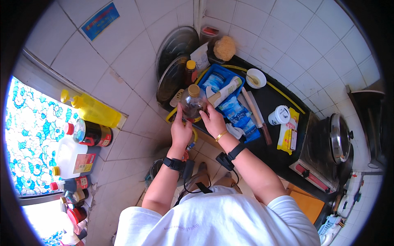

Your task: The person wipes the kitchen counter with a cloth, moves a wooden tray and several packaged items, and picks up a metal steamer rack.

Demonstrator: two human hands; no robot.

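Between my two hands is a clear bottle with a golden-brown screw cap, held upright over the near left corner of the dark counter. My left hand grips its left side, and my right hand has its fingers on the right side. A little dark red shows near the bottle's base; the fingers partly cover it. Just behind stands a bottle with a yellow cap. A blue plastic basket holding blue packets and a printed roll sits to the right of the bottle.
On the black counter lie blue packets, a kitchen knife, a white bowl with a spoon, a white tub and a yellow packet. A lidded pot stands on the stove at right. Bottles line the windowsill.
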